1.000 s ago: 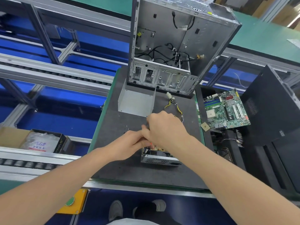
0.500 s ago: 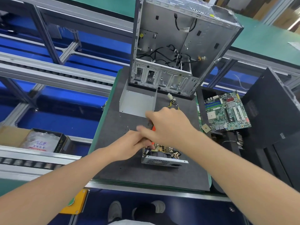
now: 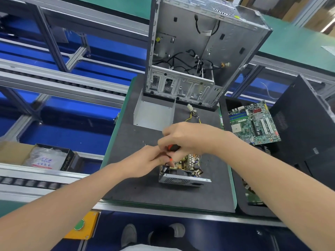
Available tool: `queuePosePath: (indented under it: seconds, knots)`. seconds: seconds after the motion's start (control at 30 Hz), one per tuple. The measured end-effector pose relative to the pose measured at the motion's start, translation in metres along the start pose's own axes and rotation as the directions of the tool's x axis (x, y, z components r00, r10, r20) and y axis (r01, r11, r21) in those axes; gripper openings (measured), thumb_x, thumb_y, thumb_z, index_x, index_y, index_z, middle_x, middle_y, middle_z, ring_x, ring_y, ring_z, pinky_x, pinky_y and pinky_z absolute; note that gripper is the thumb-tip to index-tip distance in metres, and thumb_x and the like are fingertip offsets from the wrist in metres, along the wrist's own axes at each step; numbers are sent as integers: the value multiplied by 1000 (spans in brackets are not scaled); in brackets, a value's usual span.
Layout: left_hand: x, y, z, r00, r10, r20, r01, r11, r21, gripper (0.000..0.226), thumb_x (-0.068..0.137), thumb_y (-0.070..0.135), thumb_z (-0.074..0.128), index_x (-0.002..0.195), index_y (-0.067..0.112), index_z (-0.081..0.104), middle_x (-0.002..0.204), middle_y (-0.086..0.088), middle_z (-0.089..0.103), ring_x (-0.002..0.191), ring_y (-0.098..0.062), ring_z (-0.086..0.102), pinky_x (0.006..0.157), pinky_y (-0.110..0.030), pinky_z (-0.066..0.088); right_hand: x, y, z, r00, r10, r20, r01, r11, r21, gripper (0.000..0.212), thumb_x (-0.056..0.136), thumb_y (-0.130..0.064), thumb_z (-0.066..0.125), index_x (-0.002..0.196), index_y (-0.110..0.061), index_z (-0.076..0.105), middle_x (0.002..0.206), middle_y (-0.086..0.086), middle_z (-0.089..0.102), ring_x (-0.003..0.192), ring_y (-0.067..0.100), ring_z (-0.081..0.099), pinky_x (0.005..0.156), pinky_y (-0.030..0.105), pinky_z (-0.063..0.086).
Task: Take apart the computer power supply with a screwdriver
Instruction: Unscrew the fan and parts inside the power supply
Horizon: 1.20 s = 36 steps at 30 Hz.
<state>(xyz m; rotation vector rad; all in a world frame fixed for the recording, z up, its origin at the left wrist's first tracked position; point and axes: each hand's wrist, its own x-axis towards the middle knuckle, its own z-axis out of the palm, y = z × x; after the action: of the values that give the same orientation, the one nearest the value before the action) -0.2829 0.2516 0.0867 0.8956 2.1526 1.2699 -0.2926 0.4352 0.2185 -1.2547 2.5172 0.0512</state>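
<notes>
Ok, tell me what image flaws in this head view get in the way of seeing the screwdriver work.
Head view: wide-angle distortion bows the aluminium conveyor rails and leans the open grey metal computer case; lighting is even, without harsh glare; the right hand hides most of the red-and-black screwdriver, and the left hand covers part of the opened power supply.

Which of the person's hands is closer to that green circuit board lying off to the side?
The right hand. It grips the screwdriver over the power supply, on the side toward the green motherboard. The left hand sits farther away, on the power supply's opposite edge.
</notes>
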Motion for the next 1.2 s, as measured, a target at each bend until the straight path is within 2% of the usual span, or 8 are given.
queuePosePath:
  seconds: [0.13, 0.23, 0.33, 0.6, 0.83, 0.97, 1.03, 1.2]
  knots:
    - [-2, 1, 2, 999, 42, -26, -42, 999, -2, 25, 112, 32, 45, 115, 19, 66, 110, 15, 76, 111, -3, 69, 103, -36, 53, -1, -17, 7, 973, 173, -151, -174, 985, 7, 25, 89, -43, 62, 91, -19, 60, 76, -2, 54, 71, 24, 57, 59, 34, 45]
    - [-2, -2, 4, 999, 18, -37, -19, 999, -34, 21, 112, 25, 46, 111, 35, 65, 106, 22, 75, 107, 0, 70, 98, -28, 55, 3, -39, 17, 735, 616, -282, -633, 773, 36, 40, 96, -60, 44, 87, -21, 52, 69, 1, 45, 69, 31, 54, 59, 35, 38]
    - [-3, 0, 4, 999, 19, -44, -20, 1000, -19, 35, 111, 24, 48, 99, 55, 59, 101, 38, 70, 100, 13, 66, 86, -5, 47, 15, -55, 27, 620, 740, -262, -749, 657, 82, 41, 100, -54, 46, 92, -17, 62, 79, 9, 57, 78, 37, 63, 61, 36, 35]
    - [3, -6, 2, 1000, 17, -19, -18, 998, -52, 14, 110, 25, 50, 117, 30, 61, 110, 28, 74, 110, 7, 67, 93, -9, 48, -5, -2, 7, 989, 150, 0, -147, 969, 196, 18, 80, -30, 76, 92, -23, 64, 82, -5, 54, 78, 18, 54, 64, 39, 49]
    - [-2, -2, 3, 999, 22, -38, -22, 1000, 15, 18, 111, 30, 47, 110, 23, 64, 104, 21, 75, 107, 1, 68, 95, -21, 52, -2, -18, 10, 961, 225, -158, -222, 974, 37, 28, 83, -49, 64, 91, -22, 61, 79, -4, 55, 75, 24, 59, 57, 33, 43]
    - [-3, -2, 7, 997, 22, -76, -18, 999, 48, 24, 110, 24, 49, 99, 42, 60, 97, 35, 71, 96, 13, 66, 83, -8, 47, 7, -51, 23, 631, 670, -392, -729, 684, -4, 47, 96, -66, 41, 80, -23, 50, 62, 3, 44, 63, 32, 52, 55, 34, 30]
    - [-4, -2, 7, 997, 21, -77, -18, 999, 43, 25, 110, 23, 50, 98, 44, 58, 95, 44, 66, 91, 19, 64, 78, -1, 43, 13, -60, 32, 587, 707, -394, -765, 644, 17, 47, 100, -60, 42, 82, -20, 60, 74, 7, 61, 71, 34, 63, 58, 35, 31]
    - [-1, -8, 4, 999, 6, -44, -8, 999, -45, 12, 109, 26, 52, 115, 22, 62, 111, 23, 74, 110, 6, 67, 91, -7, 46, 2, -24, 20, 877, 458, -144, -441, 887, 136, 17, 94, -40, 57, 86, -25, 53, 75, -1, 55, 77, 34, 61, 58, 34, 41]
